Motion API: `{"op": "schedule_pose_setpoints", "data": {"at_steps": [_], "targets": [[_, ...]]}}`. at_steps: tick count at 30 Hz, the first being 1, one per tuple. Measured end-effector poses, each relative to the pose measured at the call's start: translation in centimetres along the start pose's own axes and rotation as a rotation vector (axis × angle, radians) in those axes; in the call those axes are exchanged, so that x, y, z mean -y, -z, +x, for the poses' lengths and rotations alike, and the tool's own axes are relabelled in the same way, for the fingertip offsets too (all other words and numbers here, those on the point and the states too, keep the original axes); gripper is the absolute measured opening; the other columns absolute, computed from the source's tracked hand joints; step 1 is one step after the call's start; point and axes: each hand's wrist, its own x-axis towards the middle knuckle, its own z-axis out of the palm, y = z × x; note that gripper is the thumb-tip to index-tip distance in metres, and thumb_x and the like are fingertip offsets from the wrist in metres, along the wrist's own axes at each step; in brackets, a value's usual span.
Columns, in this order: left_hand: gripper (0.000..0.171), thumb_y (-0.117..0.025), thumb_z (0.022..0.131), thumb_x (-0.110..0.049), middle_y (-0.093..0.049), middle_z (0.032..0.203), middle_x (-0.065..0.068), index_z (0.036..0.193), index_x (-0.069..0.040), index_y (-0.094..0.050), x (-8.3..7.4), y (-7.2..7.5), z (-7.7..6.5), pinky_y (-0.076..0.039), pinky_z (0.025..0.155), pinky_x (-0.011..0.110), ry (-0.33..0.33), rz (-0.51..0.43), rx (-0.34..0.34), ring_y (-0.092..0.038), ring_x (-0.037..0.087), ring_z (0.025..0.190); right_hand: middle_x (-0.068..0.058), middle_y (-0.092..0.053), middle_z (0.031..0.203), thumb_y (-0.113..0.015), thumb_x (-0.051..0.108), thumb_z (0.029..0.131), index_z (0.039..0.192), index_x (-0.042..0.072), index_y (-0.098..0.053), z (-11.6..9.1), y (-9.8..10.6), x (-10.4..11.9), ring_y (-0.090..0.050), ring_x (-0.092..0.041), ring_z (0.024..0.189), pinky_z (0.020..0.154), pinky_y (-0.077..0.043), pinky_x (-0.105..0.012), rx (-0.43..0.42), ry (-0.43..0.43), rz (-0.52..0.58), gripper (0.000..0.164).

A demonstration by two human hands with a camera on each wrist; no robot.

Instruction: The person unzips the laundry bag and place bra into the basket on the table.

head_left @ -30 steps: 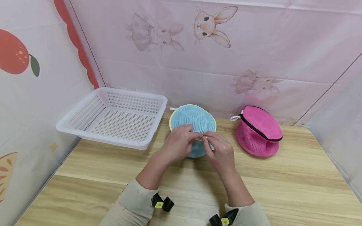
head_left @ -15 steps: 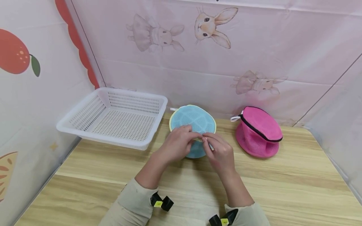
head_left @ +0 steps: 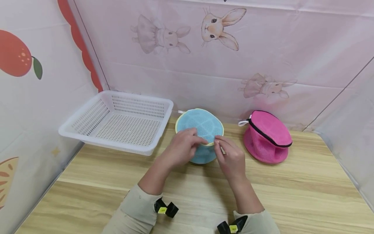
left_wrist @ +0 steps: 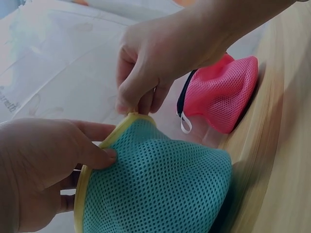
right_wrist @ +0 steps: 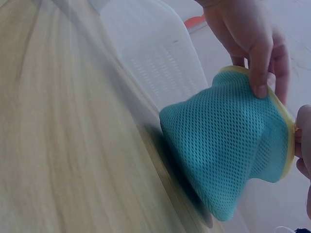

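Observation:
A blue mesh laundry bag (head_left: 200, 122) with yellow edging (left_wrist: 116, 131) stands on the table in front of me, its round lid facing up. My left hand (head_left: 181, 146) pinches the yellow rim at the front, thumb on the mesh side in the left wrist view. Just to the right, my right hand (head_left: 232, 159) pinches at the same yellow edge between thumb and forefinger. What lies between these right fingertips is small and mostly hidden; a bit of yellow shows there in the right wrist view.
A white plastic basket (head_left: 157, 135) with slotted walls stands at the left. A pink mesh bag (head_left: 270, 133) with black edging and a white loop sits at the right. Behind them rises a pink wall covering (head_left: 187, 78) with rabbit prints.
My right hand has moved slightly right along the rim, away from the left hand, so a strip of yellow edging shows between them. The left hand keeps its hold.

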Motion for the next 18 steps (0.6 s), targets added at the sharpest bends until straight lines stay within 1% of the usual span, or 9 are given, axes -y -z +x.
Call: {"op": "schedule_pose_setpoints", "data": {"at_steps": [5,8,14,18], "targets": [[0.027,-0.067,0.086,0.001,-0.056,0.081,-0.004,0.096,-0.02,-0.08,0.12,0.13,0.01,-0.044,0.068,0.024,0.034,-0.014,-0.023,-0.05,0.011,0.076,-0.007,-0.076,0.095,-0.068,0.005,0.085,0.086,0.001,-0.077,0.02,-0.02,-0.12,-0.073,-0.023,0.084,0.074,-0.058,-0.038,-0.012,0.003,-0.002,0.01],[0.025,-0.067,0.086,0.001,-0.06,0.085,-0.004,0.092,-0.02,-0.08,0.21,0.03,-0.06,-0.048,0.071,0.026,0.054,-0.003,-0.04,-0.054,0.013,0.082,-0.007,-0.076,0.094,-0.068,0.006,0.084,0.086,0.001,-0.077,0.01,-0.07,-0.07,-0.073,-0.023,0.084,0.075,-0.057,-0.038,-0.009,0.009,-0.002,0.01],[0.028,-0.065,0.082,0.007,-0.063,0.087,-0.002,0.084,-0.017,-0.08,0.61,-0.34,-0.01,-0.051,0.076,0.029,0.066,0.047,-0.128,-0.058,0.018,0.088,-0.006,-0.076,0.094,-0.068,0.005,0.084,0.086,0.002,-0.077,-0.03,-0.09,-0.07,-0.073,-0.022,0.085,0.076,-0.057,-0.037,-0.007,0.014,-0.001,0.01],[0.03,-0.064,0.079,0.01,-0.064,0.088,-0.003,0.081,-0.017,-0.079,0.78,-0.43,0.01,-0.051,0.073,0.028,0.094,0.071,-0.173,-0.059,0.017,0.088,-0.005,-0.076,0.093,-0.067,0.006,0.085,0.086,0.002,-0.077,-0.06,-0.14,-0.12,-0.072,-0.022,0.085,0.076,-0.057,-0.036,0.0,0.019,0.008,0.011]]}}
